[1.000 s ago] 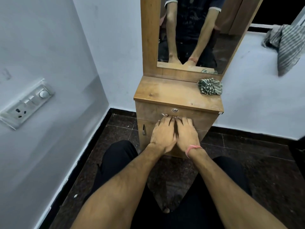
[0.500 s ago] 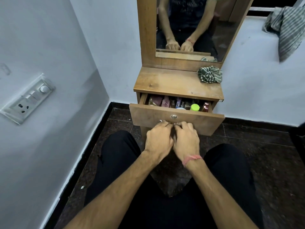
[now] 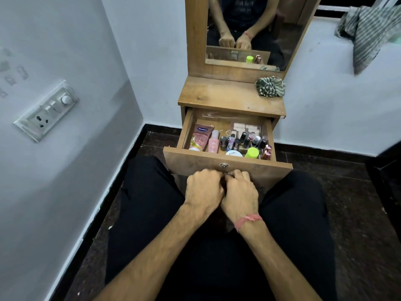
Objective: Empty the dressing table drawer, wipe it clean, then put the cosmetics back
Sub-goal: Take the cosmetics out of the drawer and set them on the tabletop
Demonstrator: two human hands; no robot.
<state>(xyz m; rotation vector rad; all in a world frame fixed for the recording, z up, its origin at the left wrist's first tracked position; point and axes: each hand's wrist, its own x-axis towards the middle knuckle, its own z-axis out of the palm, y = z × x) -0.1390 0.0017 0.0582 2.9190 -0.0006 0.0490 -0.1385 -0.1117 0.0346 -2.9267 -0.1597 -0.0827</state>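
Further out now, the drawer (image 3: 227,165) has both hands (image 3: 204,191) (image 3: 240,193) gripping its lower front edge; cosmetics (image 3: 238,142) lie just beyond the knuckles.

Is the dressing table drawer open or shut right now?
Open. The drawer is pulled well out from under the tabletop, showing the cosmetics inside; both hands grip its lower front edge.

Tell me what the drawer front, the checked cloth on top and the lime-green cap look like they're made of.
Drawer front: wood-grain laminate or veneer, matte, by its printed-looking grain; solid wood is possible. Checked cloth: soft woven fabric, crumpled into folds. Lime-green cap: smooth plastic, by its uniform colour.
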